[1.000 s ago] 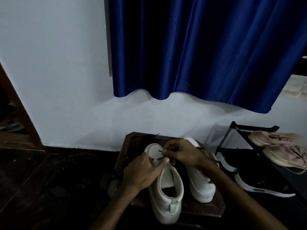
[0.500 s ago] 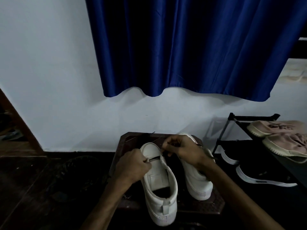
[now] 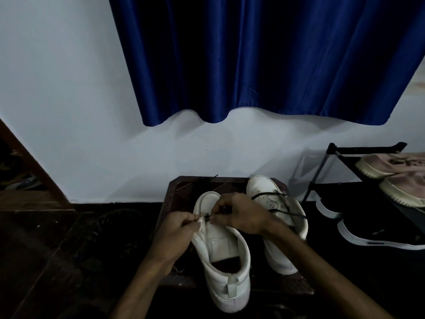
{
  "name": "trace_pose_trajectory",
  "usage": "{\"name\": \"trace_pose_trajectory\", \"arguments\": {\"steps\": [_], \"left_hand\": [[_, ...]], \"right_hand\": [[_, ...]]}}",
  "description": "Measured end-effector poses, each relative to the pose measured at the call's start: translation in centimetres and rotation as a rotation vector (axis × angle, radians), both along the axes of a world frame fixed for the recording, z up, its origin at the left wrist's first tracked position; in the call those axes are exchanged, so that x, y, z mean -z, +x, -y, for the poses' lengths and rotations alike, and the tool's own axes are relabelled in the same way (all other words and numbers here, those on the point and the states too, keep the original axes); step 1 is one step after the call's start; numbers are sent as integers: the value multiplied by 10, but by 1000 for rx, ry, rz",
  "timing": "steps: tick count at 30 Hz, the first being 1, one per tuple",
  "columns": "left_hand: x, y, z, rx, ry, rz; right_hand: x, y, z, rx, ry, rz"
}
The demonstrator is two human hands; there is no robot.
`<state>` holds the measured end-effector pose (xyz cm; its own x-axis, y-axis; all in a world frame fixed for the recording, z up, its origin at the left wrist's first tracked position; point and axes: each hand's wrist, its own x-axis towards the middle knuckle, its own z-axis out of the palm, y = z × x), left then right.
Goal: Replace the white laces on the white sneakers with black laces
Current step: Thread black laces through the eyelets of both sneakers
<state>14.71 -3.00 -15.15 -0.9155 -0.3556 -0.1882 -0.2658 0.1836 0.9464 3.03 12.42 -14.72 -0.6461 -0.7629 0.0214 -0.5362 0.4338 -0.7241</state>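
Two white sneakers sit side by side on a low dark stool by the wall. Heels face the person, toes face the wall, so the eyelet rows lie open under the hands.

Left sneaker: the one in hand. No white lace visible on it. The light is dim, so I cannot count how many eyelets are threaded.

Left hand: fingers curled, thumb and forefinger clamped on the shoe's left eyelet flap near the toe end. My reading is that it steadies the flap and holds the hole up to meet the lace.

Right hand: comes in from the other side, just beside the left hand, fingertips pinched together on the short dark tip of the black lace. The tip points at the pinched flap — looks like a feed through a low eyelet.

Right sneaker: black strands lie loose across its top and over its outer side. This appears to be the slack of the same lace, parked there to keep it off the floor, though the right hand hides where the strands join.

Judgement: early in the lacing of the left shoe.

To the right — a black shoe rack with pink shoes above and black shoes below. A blue curtain hangs overhead.
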Motion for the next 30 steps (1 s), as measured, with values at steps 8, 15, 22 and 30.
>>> {"name": "trace_pose_trajectory", "arguments": {"steps": [8, 15, 22, 30], "left_hand": [[2, 2, 2, -2, 115, -22], [5, 4, 1, -24, 191, -36], [7, 6, 1, -66, 152, -73], [3, 10, -6, -102, 107, -111]], "right_hand": [[0, 0, 0, -17, -24, -31], [0, -1, 2, 48, -38, -3], [0, 2, 4, -61, -4, -59], [-3, 7, 7, -15, 66, -159]]}}
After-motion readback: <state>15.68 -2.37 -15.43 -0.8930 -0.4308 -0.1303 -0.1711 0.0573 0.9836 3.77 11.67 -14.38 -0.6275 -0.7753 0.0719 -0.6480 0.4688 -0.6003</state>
